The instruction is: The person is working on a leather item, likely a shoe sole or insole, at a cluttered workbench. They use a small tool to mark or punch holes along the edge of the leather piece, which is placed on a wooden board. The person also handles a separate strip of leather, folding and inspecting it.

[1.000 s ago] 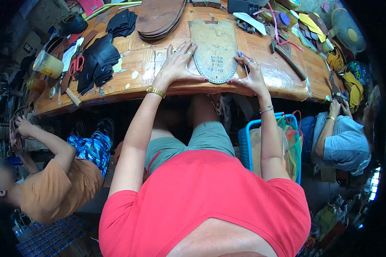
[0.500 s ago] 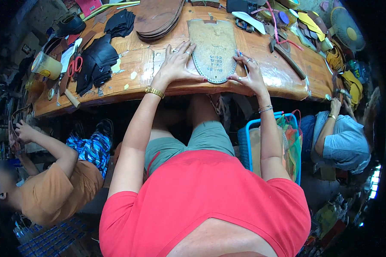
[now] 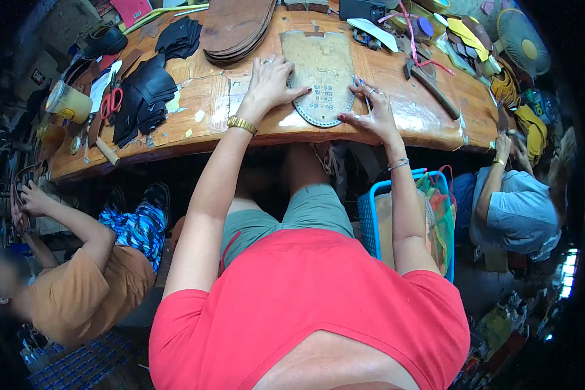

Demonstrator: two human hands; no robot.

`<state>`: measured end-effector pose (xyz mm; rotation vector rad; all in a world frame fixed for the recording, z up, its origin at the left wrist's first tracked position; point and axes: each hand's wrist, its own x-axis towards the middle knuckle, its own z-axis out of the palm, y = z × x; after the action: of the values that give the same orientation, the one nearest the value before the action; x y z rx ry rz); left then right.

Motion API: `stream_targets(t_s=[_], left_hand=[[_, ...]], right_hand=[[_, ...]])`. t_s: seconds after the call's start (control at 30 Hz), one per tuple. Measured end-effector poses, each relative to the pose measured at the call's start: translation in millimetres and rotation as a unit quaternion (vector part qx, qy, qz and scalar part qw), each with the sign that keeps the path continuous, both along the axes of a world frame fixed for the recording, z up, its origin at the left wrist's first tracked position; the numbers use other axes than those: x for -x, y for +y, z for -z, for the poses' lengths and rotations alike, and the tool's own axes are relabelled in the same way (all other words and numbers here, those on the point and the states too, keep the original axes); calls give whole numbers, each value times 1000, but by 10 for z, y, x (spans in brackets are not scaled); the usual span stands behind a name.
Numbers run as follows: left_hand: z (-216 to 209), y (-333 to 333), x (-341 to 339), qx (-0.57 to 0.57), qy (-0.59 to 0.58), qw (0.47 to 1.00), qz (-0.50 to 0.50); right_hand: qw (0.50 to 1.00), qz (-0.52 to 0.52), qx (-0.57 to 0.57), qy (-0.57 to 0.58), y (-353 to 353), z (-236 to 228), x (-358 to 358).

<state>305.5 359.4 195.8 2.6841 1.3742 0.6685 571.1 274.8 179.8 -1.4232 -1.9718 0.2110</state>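
A tan template (image 3: 320,58) with a rounded near end lies flat on the wooden workbench (image 3: 211,97). Handwritten marks cover its middle, and a row of small holes follows its curved edge. My left hand (image 3: 268,86) is spread open at its left edge, thumb pressing on the surface and the other fingers on the bench. At the opposite edge, my right hand (image 3: 377,116) holds a slim pen (image 3: 365,86) between its fingers, its thumb touching the template's near right rim. Whatever lies beneath the template is mostly hidden.
Stacked brown leather pieces (image 3: 237,29) and black leather pieces (image 3: 146,97) lie left, near red-handled scissors (image 3: 112,103). A hammer (image 3: 435,94) rests on the right. A blue basket (image 3: 367,218) stands below the bench. Other people sit on both sides.
My left hand has shifted up along the template's left edge, its thumb moving from the near rim onto the surface. The right hand stays at the right edge with the pen.
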Motion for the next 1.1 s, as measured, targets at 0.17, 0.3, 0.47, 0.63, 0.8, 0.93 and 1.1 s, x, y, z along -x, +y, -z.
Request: stream_targets(t_s=[0.17,0.3,0.47,0.63,0.8,0.93,1.1], left_hand=[[-101,273,-212,8,69,998,10],[-133,416,-336,8,69,997,20],[-198,576,-389,50,96,993,48],[-242,767,-472,176,72,978,82],[-230,800,-482,168,84,979,78],[-278,820,-521,140,125,979,78],[-285,796,-511,135,123,981,67]], right_hand=[[999,-1,-43,0,33,57,-7],[998,-3,-67,-20,42,26,-3],[997,26,-8,-79,172,-155,-37],[995,-5,-1,-103,634,-274,-183],[998,-43,-42,34,1444,-199,-192],[943,-62,70,320,1981,-94,-132],[927,-3,120,355,2311,184,-213]])
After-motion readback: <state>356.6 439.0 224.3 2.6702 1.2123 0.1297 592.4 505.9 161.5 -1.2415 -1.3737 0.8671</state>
